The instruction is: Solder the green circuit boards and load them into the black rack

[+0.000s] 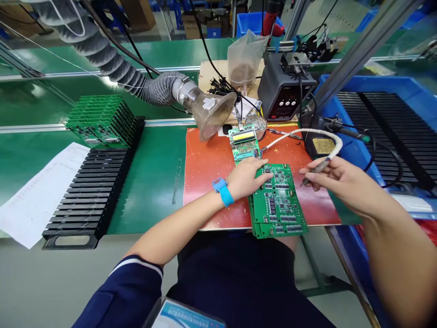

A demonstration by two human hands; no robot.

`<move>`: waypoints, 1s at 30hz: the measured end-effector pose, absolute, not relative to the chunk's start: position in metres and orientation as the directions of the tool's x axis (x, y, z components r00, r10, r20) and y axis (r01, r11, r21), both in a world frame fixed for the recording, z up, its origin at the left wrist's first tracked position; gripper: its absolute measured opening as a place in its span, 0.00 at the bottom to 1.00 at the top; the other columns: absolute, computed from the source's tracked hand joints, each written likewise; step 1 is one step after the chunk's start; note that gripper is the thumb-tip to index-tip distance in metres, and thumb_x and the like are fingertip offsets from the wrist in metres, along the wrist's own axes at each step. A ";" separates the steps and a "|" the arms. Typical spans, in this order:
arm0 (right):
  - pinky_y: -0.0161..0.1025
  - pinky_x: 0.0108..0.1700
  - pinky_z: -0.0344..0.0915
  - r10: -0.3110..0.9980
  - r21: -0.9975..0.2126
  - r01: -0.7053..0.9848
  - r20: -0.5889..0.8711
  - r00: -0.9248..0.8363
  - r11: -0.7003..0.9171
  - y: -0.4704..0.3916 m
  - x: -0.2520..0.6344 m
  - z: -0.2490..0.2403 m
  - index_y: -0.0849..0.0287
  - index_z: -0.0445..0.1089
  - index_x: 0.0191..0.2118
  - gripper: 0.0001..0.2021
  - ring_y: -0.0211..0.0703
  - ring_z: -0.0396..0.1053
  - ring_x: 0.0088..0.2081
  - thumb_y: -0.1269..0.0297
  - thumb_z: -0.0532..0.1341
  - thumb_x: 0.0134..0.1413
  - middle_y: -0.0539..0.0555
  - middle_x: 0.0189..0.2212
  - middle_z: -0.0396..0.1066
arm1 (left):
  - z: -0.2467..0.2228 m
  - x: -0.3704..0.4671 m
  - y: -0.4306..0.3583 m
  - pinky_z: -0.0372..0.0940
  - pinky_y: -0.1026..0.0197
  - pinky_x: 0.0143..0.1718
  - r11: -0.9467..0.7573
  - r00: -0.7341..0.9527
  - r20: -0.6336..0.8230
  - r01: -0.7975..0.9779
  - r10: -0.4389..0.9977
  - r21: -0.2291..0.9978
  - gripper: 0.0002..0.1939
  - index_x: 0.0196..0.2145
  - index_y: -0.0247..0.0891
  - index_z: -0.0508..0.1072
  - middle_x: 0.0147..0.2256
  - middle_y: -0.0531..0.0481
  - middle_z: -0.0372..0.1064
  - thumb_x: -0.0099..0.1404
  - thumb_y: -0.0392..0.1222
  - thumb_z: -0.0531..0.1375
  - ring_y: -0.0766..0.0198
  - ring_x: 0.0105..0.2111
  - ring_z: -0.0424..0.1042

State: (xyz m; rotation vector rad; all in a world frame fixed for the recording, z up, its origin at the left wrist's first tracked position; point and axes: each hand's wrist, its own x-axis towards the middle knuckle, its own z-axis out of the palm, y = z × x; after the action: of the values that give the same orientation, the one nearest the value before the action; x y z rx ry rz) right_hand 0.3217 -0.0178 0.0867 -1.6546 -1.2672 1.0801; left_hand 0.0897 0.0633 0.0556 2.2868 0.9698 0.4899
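A stack of green circuit boards (280,205) with small black digit displays lies at the front edge of the red mat, slightly overhanging it. My left hand (247,175) rests on the upper left of the top board, thumb and fingers stretched apart. Just right of the stack, my right hand (329,175) grips a pen-like test probe (319,168), its tip pointing down-left, apart from the boards. From the probe a white-sleeved cable (307,131) arches back to a small green board with a lit yellow screen (244,136), behind my left hand.
At left stands a black slotted rack (85,191) with several upright green boards (102,120), beside a paper sheet (41,191). A fume extractor hood (215,111) overhangs the mat (211,182). Behind are a soldering station (285,89) and, right, a blue bin (372,82).
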 end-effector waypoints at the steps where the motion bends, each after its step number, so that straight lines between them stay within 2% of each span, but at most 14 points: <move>1: 0.35 0.30 0.70 0.976 -0.933 0.303 -0.155 0.154 -0.196 -0.016 0.320 0.087 0.57 0.68 0.38 0.21 0.38 0.70 0.29 0.52 0.72 0.42 0.53 0.35 0.74 | 0.053 0.089 0.060 0.62 0.51 0.58 -0.555 0.656 0.123 0.507 0.745 0.660 0.23 0.54 0.29 0.69 0.51 0.39 0.70 0.67 0.46 0.61 0.55 0.53 0.68; 4: 0.39 0.36 0.73 0.979 -0.962 0.237 -0.094 0.181 -0.136 -0.012 0.308 0.086 0.56 0.67 0.39 0.21 0.41 0.73 0.33 0.53 0.72 0.42 0.53 0.36 0.75 | 0.047 0.085 0.048 0.63 0.51 0.57 -0.575 0.643 0.196 0.454 0.740 0.681 0.22 0.54 0.30 0.69 0.50 0.40 0.70 0.67 0.46 0.61 0.56 0.52 0.68; 6: 0.42 0.39 0.75 0.980 -0.972 0.216 -0.051 0.193 -0.093 -0.009 0.299 0.083 0.55 0.67 0.42 0.22 0.43 0.74 0.35 0.54 0.71 0.43 0.52 0.34 0.75 | 0.043 0.082 0.037 0.61 0.48 0.59 -0.591 0.616 0.252 0.440 0.746 0.675 0.22 0.55 0.32 0.67 0.54 0.39 0.66 0.68 0.47 0.59 0.54 0.56 0.65; 9: 0.45 0.41 0.75 0.980 -0.975 0.216 -0.007 0.198 -0.050 -0.007 0.289 0.077 0.54 0.65 0.47 0.24 0.47 0.75 0.38 0.55 0.70 0.45 0.53 0.36 0.76 | 0.038 0.074 0.014 0.54 0.37 0.62 -0.654 0.566 0.381 0.422 0.731 0.628 0.27 0.58 0.36 0.64 0.62 0.36 0.56 0.68 0.56 0.56 0.46 0.66 0.49; 11: 0.46 0.43 0.75 0.978 -0.970 0.240 0.022 0.205 -0.028 -0.008 0.285 0.074 0.53 0.64 0.49 0.24 0.48 0.75 0.41 0.56 0.69 0.47 0.54 0.39 0.76 | 0.035 0.068 -0.004 0.49 0.34 0.63 -0.737 0.607 0.459 0.349 0.649 0.579 0.32 0.57 0.38 0.64 0.62 0.36 0.55 0.65 0.62 0.56 0.44 0.68 0.42; 14: 0.46 0.44 0.74 0.976 -0.960 0.280 0.061 0.210 0.000 -0.012 0.281 0.071 0.53 0.64 0.50 0.23 0.47 0.75 0.41 0.57 0.68 0.50 0.55 0.41 0.76 | 0.032 0.061 -0.026 0.45 0.36 0.65 -0.820 0.717 0.470 0.252 0.515 0.514 0.34 0.55 0.37 0.67 0.60 0.37 0.60 0.62 0.66 0.57 0.46 0.67 0.44; 16: 0.45 0.43 0.74 0.975 -0.951 0.308 0.086 0.206 0.018 -0.015 0.278 0.071 0.54 0.63 0.50 0.22 0.47 0.75 0.41 0.58 0.67 0.51 0.56 0.42 0.76 | 0.030 0.060 -0.033 0.44 0.37 0.66 -0.841 0.755 0.446 0.253 0.481 0.479 0.32 0.54 0.37 0.68 0.59 0.37 0.61 0.64 0.65 0.56 0.46 0.67 0.46; 21: 0.44 0.43 0.74 0.978 -0.911 0.406 0.148 0.144 0.078 -0.022 0.275 0.067 0.55 0.62 0.52 0.20 0.47 0.74 0.43 0.60 0.64 0.55 0.56 0.41 0.76 | 0.024 0.062 -0.034 0.46 0.39 0.66 -0.854 0.755 0.447 0.285 0.480 0.435 0.24 0.52 0.39 0.70 0.58 0.40 0.63 0.68 0.58 0.55 0.48 0.66 0.49; 26: 0.47 0.46 0.73 0.980 -0.835 0.546 0.160 0.117 0.071 -0.025 0.275 0.063 0.54 0.61 0.56 0.21 0.49 0.73 0.46 0.60 0.62 0.58 0.57 0.44 0.74 | 0.023 0.063 -0.033 0.46 0.40 0.66 -0.854 0.765 0.429 0.297 0.480 0.426 0.23 0.52 0.41 0.71 0.58 0.42 0.63 0.67 0.58 0.55 0.50 0.66 0.49; 30: 0.47 0.44 0.74 0.977 -0.824 0.564 0.162 0.137 0.057 -0.028 0.273 0.066 0.53 0.62 0.56 0.22 0.50 0.74 0.44 0.59 0.63 0.57 0.57 0.43 0.75 | 0.022 0.064 -0.033 0.48 0.42 0.66 -0.856 0.740 0.465 0.299 0.487 0.421 0.22 0.50 0.41 0.72 0.57 0.43 0.64 0.67 0.58 0.55 0.51 0.65 0.51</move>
State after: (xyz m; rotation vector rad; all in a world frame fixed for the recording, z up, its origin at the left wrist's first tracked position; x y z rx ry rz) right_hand 0.2731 -0.0279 0.0657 -1.6091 -1.5275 0.6465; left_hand 0.0637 -0.0330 0.0222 2.6219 0.6100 0.8302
